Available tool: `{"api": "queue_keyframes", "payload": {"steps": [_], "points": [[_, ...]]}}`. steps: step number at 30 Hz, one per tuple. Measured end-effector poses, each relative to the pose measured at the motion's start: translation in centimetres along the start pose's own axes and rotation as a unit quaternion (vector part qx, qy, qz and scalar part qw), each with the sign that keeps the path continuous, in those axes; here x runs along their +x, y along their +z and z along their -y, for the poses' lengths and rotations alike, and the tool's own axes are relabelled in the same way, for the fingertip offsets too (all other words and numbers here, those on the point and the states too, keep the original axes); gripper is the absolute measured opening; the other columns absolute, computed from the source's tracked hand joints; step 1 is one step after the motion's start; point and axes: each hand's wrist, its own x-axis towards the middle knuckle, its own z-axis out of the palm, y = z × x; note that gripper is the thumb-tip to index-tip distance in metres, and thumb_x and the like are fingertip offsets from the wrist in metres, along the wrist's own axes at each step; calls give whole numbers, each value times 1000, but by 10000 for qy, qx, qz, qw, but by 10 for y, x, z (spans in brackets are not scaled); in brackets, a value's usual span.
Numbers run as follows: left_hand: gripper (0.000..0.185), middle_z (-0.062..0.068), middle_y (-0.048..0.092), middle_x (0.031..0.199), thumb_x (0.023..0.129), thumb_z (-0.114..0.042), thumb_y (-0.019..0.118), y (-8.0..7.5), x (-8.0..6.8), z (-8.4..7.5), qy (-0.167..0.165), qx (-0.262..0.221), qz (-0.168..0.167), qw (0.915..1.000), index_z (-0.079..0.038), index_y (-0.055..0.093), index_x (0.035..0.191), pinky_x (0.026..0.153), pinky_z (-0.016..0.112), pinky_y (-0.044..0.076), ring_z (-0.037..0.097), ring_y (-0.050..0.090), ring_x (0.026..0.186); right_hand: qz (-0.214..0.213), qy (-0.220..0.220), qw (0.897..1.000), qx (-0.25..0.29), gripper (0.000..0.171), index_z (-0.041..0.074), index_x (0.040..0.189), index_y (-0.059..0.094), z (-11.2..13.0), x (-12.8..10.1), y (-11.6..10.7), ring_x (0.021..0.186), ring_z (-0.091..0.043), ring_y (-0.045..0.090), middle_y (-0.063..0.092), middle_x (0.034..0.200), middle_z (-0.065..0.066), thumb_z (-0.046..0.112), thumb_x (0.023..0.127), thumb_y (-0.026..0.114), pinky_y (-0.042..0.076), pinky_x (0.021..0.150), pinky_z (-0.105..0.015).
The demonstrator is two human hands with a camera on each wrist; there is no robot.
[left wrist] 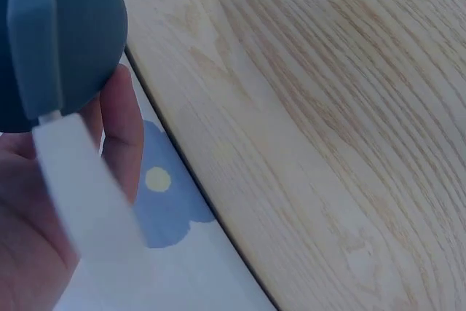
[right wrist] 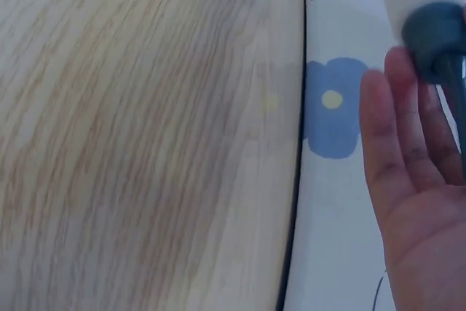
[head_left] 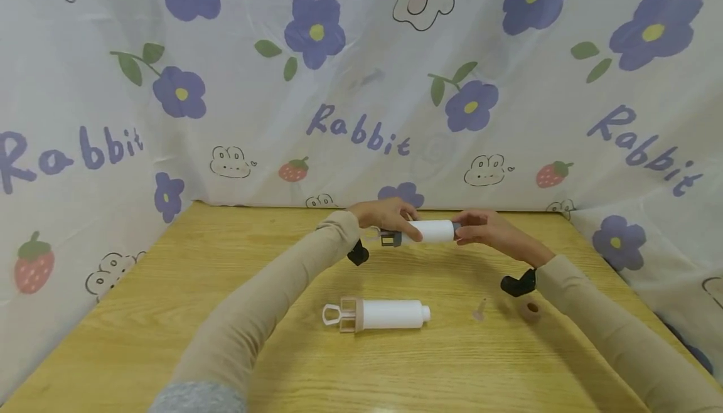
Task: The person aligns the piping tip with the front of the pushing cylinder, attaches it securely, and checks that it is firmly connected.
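Observation:
A large syringe-like tool with a white barrel (head_left: 432, 231), a dark grey collar and a white pull handle (left wrist: 80, 187) is held level above the back of the table. My left hand (head_left: 386, 213) grips its barrel near the collar. At the other end, my right hand (head_left: 486, 232) pinches the dark grey end cap (right wrist: 437, 30), from which a thin grey nozzle (right wrist: 453, 92) sticks out. A second such syringe (head_left: 392, 314), with a beige collar, lies on the table nearer the front. To its right are a small beige nozzle (head_left: 479, 310) and a beige ring (head_left: 530, 308).
A yellowish wooden table (head_left: 237, 243) lies under both arms. Around its back and sides hangs a white cloth (head_left: 254, 105) printed with flowers and rabbits. Black straps (head_left: 518, 283) with a camera sit at the wrists.

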Motion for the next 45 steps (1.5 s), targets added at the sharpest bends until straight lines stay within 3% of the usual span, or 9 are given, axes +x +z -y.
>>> {"api": "queue_keyframes", "payload": {"steps": [4,10,16,21,25,29,33,38,45], "points": [[48,-2,58,111,71,-40,73,0,-1,0,-48,-25,-18,10000,-23,58,113,85,31,44,15,53,101,-188,-116,9987,-449,43,7,121,51,1,1,1,104,-26,54,52,120,-14,24,84,63,44,90,-46],[45,-3,55,116,73,-42,71,-5,-2,6,24,-351,-103,9993,-25,58,112,90,33,42,15,50,106,-575,-144,9978,-291,44,7,118,54,-2,0,1,100,-26,58,57,114,-11,27,81,66,48,86,-37],[33,-4,54,115,81,-48,59,-16,-12,19,300,-696,-121,9971,-28,61,106,84,31,43,13,52,100,-546,-130,9984,107,45,4,120,52,-3,0,1,101,-23,60,57,115,-8,25,83,64,46,90,-36],[36,0,52,116,82,-49,57,-24,-22,34,168,-1210,-14,9925,-25,60,108,72,33,45,14,49,88,-557,-140,9979,283,44,3,120,52,-1,0,2,102,-21,60,56,117,-8,23,83,64,46,90,-35],[38,7,52,115,85,-42,57,-26,-27,46,22,-1987,29,9801,-17,56,114,77,39,50,19,56,89,-537,-154,9973,485,43,1,119,52,0,1,3,101,-20,61,53,119,-10,21,82,65,46,90,-35],[33,13,52,115,88,-26,58,-24,-30,57,-13,-2864,-63,9581,-7,55,114,81,42,50,24,62,86,-498,-161,9960,723,42,-1,119,51,-1,0,3,100,-19,61,53,118,-8,16,83,64,46,89,-34],[31,13,51,118,86,-16,60,-23,-32,62,-27,-3355,-284,9416,-3,55,114,79,38,51,23,62,87,-413,-177,9961,754,44,-2,122,48,0,1,2,101,-19,60,52,118,-8,15,84,62,46,89,-34],[32,13,51,118,85,-13,61,-21,-35,62,-87,-3541,-410,9343,-2,54,115,75,35,52,21,60,82,-473,23,9977,494,49,1,124,46,1,3,2,101,-18,58,50,121,-12,21,83,64,49,86,-33],[31,17,52,113,86,-7,58,-15,-36,63,-272,-3541,-395,9340,1,53,116,72,33,53,20,61,77,-388,385,9984,139,51,4,127,45,0,7,3,104,-25,55,44,128,-12,24,83,64,46,88,-38]]}}
